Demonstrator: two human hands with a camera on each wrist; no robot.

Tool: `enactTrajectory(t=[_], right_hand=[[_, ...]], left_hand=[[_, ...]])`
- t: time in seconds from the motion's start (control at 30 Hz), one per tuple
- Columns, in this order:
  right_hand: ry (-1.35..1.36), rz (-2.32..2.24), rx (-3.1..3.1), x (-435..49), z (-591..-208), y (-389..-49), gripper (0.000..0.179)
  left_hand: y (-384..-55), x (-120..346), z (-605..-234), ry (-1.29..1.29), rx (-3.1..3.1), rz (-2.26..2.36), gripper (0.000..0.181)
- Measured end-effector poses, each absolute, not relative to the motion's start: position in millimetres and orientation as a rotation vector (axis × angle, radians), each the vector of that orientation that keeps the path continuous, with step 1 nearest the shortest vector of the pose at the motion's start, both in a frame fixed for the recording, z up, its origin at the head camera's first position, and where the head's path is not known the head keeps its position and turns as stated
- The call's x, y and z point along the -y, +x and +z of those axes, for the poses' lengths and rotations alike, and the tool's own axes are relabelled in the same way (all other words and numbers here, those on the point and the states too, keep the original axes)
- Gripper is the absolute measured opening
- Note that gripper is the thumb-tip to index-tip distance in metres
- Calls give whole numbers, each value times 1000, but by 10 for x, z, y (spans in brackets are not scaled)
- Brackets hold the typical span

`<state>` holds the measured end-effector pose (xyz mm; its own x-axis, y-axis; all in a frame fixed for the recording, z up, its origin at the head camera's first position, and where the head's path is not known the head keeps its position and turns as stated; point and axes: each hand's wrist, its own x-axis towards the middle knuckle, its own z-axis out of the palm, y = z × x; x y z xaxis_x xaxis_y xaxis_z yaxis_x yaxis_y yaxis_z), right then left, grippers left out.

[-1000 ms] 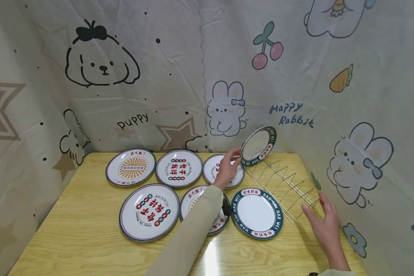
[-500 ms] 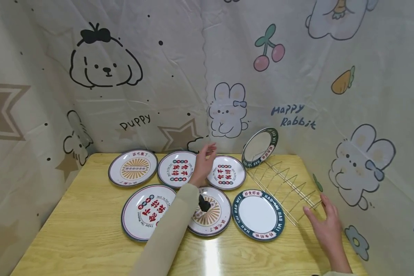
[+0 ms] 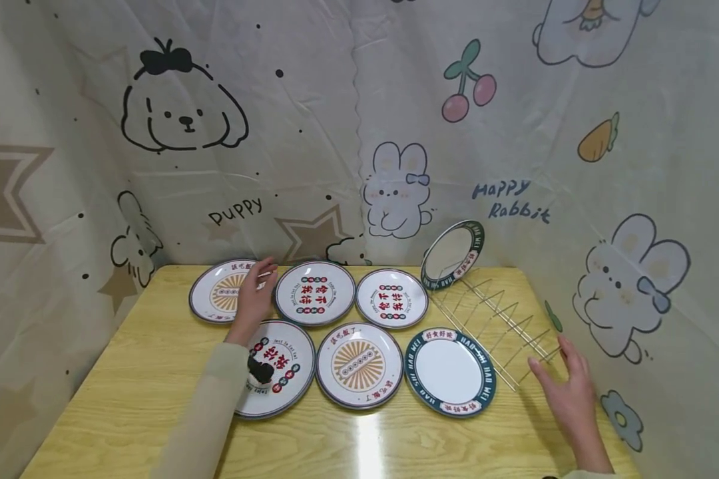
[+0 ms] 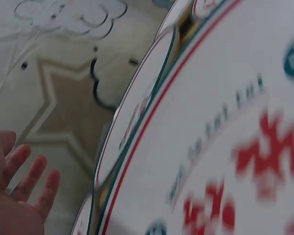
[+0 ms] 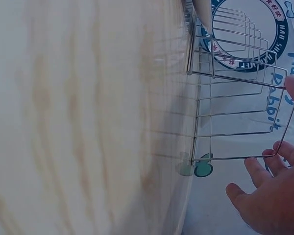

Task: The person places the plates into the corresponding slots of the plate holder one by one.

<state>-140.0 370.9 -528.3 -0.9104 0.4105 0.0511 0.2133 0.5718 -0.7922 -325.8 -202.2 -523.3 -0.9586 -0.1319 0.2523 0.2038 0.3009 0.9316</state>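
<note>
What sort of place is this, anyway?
It looks like a small screened-off tabletop corner, perhaps set up for a demonstration: cartoon-printed cloth hangs behind a wood-grain table, where several plates lie spread out beside a wire rack.

The table [image 3: 120,412] has a yellow wood-grain top. On it lie flat, in the back row, a sunray plate [image 3: 214,285] and two red-character plates [image 3: 315,293]; in the front row, one more red-character plate [image 3: 290,376], a second sunray plate [image 3: 359,366] and a green-rimmed plate [image 3: 451,372]. To their right stands a wire rack [image 3: 504,318].
</note>
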Motion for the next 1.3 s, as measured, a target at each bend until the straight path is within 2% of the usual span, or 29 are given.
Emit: enactTrajectory(t=[0.37, 0.63, 0.87, 1.3], right_hand=[[-537, 1253, 2564, -3718, -5272, -1399, 89], [-551, 1266, 2563, -3714, -5266, -1415, 89], [-542, 1262, 2568, -3711, -5278, -1412, 90], [-519, 1268, 2566, -3702, -5263, -1403, 89]], left_hand=[[-2983, 2917, -5359, 346, 2207, -1595, 46], [-2901, 3260, -5449, 678, 2204, -1590, 54], [-2868, 3348, -5451, 744, 2274, -1600, 64], [-2897, 3411, -5539, 717, 2275, -1868, 62]])
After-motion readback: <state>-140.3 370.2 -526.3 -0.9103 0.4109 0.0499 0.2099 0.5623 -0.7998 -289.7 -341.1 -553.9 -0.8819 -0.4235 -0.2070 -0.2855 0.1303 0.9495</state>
